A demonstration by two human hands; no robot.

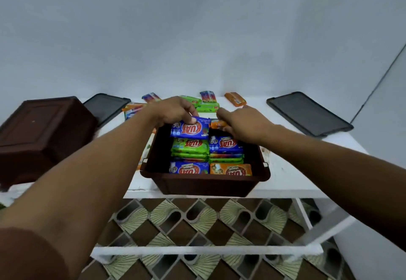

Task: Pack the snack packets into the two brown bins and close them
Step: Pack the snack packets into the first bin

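Observation:
A brown bin (204, 186) stands at the front edge of the white table, packed with blue, green and orange snack packets in two rows. My left hand (173, 110) pinches a blue packet (190, 129) at the bin's far left end. My right hand (239, 123) holds an orange packet (217, 124) at the far right end, just beside the blue one. A second brown bin (41, 134) lies upside down at the left. Loose packets (207, 106) lie on the table behind the hands.
Two dark lids lie flat on the table, one at the back left (105, 108) and one at the right (307, 113). The white table (292, 169) stands against a pale wall. Patterned floor tiles (197, 220) show below.

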